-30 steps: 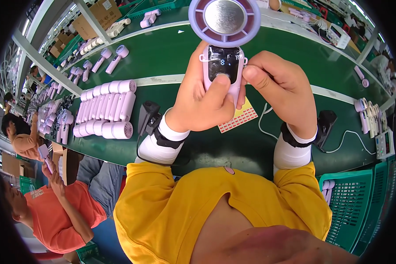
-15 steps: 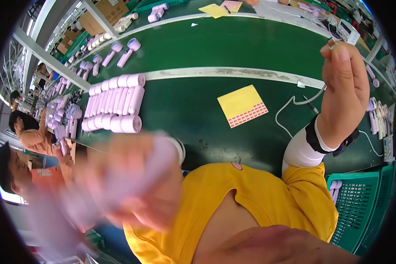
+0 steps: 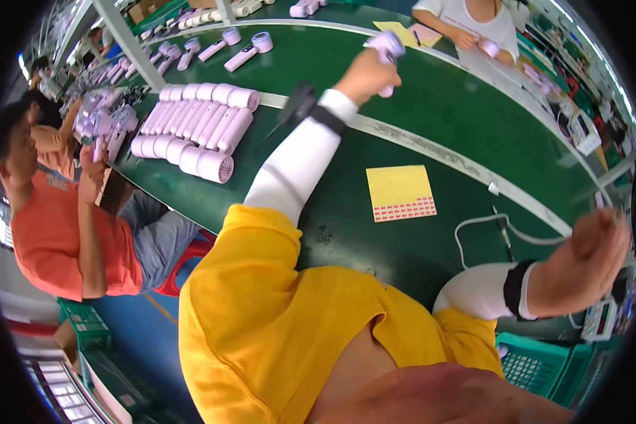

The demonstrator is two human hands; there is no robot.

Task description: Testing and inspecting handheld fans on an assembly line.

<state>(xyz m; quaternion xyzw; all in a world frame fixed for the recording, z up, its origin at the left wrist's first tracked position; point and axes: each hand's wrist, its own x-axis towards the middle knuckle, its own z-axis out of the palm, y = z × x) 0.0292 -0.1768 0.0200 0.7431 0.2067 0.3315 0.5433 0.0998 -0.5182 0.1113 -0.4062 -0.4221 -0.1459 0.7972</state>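
Presently, left grip (image 3: 367, 75) clamped round smooth lilac fan (image 3: 386, 49); round head projects beyond fingers; right grip (image 3: 578, 267) bunched together, contents unclear.

A hand could pass over the flat yellow sheet (image 3: 401, 185) at the middle of the worktop (image 3: 339, 205) and on toward its near edge. Rows of lilac fans (image 3: 196, 126) block the left end, with the left forearm (image 3: 293, 169) slanting beside them; a white cable (image 3: 544, 241) and the right hand (image 3: 579, 265) obstruct the right end, a pale rail (image 3: 473, 172) the far edge.
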